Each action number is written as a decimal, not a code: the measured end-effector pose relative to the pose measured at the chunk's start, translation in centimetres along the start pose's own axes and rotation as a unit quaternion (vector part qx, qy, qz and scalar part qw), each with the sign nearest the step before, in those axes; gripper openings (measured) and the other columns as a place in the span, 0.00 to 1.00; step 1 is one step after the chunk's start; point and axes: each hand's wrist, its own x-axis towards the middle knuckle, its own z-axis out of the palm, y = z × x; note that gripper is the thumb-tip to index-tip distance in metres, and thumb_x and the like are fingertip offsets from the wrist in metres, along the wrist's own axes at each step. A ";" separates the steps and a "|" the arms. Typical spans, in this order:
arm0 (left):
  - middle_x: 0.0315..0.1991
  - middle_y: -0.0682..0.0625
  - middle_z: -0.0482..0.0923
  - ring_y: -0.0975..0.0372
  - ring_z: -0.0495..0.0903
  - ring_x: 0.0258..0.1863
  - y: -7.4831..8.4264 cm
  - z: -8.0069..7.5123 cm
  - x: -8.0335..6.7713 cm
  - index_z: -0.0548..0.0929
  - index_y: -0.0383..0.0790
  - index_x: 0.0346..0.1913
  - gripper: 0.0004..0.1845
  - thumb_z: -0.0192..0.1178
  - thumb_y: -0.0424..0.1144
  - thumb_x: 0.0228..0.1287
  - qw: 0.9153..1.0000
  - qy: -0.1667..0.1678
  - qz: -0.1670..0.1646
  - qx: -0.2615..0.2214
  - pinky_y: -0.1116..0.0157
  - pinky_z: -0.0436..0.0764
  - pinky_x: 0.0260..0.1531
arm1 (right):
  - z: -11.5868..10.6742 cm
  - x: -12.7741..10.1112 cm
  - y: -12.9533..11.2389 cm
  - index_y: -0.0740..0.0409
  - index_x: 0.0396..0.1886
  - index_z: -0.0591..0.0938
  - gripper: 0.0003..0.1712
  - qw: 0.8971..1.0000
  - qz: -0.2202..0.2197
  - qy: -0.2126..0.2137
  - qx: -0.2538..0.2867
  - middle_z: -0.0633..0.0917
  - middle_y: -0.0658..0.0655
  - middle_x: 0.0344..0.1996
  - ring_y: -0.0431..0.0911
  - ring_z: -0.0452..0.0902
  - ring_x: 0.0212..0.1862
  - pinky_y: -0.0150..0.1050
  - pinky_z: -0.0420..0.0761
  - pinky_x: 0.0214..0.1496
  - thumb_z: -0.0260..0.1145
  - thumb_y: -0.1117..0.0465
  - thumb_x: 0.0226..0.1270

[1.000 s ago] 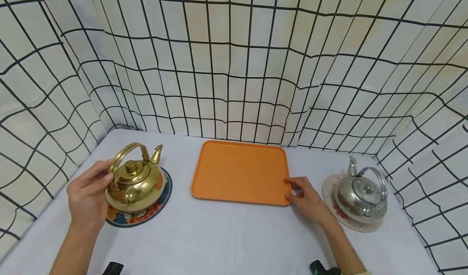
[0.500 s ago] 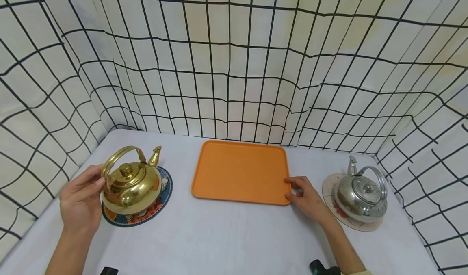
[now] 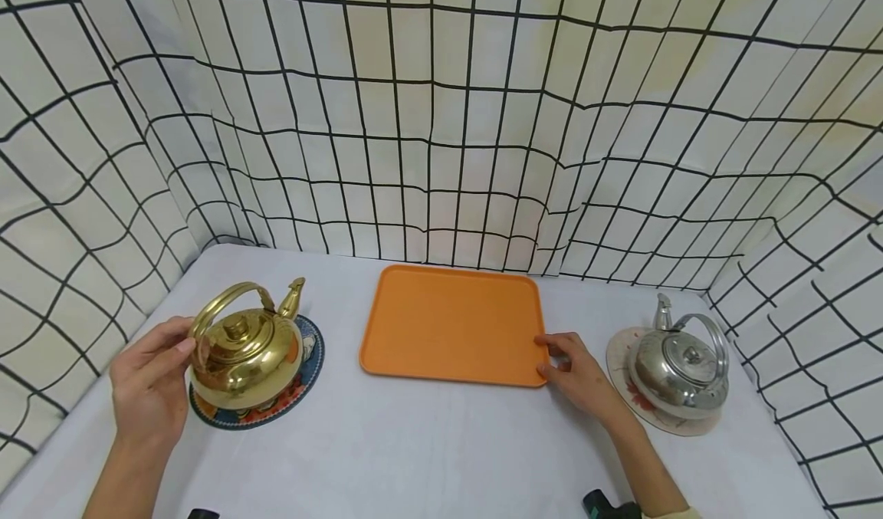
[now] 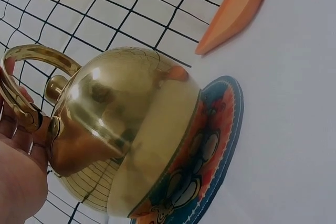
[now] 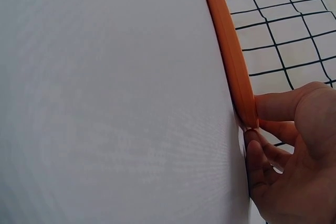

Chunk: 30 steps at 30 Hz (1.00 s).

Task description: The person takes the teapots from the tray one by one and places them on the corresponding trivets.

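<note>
Gripping the brass kettle (image 3: 244, 354) by its handle base at lower left, the left hand (image 3: 150, 385) could tip it off the trivet (image 3: 303, 366), while the right hand (image 3: 576, 369) pinches the orange tray (image 3: 451, 323) corner.

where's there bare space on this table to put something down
The orange tray has nothing on it. Bare cloth also lies along the near edge and between the tray and the blue mat. Crowded: the left hand at the gold kettle, and the right hand between the tray's corner and the silver kettle.

A shiny gold kettle (image 3: 244, 353) on a blue-rimmed patterned mat (image 3: 303, 373), an orange tray (image 3: 451, 323), a silver kettle (image 3: 679, 369).
</note>
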 end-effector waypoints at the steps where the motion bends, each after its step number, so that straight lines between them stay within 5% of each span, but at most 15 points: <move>1: 0.32 0.45 0.85 0.59 0.77 0.30 0.0 0.0 -0.1 0.86 0.23 0.44 0.19 0.41 0.17 0.71 1.000 0.002 -0.002 0.003 0.68 0.77 0.33 | 0.0 0.0 0.0 0.59 0.66 0.80 0.25 1.000 0.000 0.000 0.000 0.77 0.61 0.60 0.54 0.78 0.60 0.29 0.78 0.52 0.70 0.68 0.70; 18: 0.33 0.50 0.86 0.63 0.79 0.31 0.2 0.0 -0.6 0.87 0.32 0.44 0.22 0.40 0.18 0.70 0.999 -0.015 -0.020 0.048 0.70 0.76 0.34 | 0.0 0.0 0.1 0.61 0.65 0.80 0.25 1.000 -0.012 0.008 0.001 0.77 0.62 0.60 0.54 0.78 0.59 0.28 0.77 0.51 0.70 0.69 0.69; 30: 0.35 0.51 0.88 0.64 0.78 0.34 0.1 0.0 -0.7 0.88 0.33 0.41 0.20 0.42 0.25 0.73 0.998 0.006 -0.033 0.056 0.70 0.76 0.37 | -0.1 0.0 -0.1 0.60 0.67 0.80 0.26 1.000 0.004 -0.002 -0.003 0.76 0.63 0.61 0.54 0.78 0.61 0.30 0.78 0.53 0.70 0.68 0.70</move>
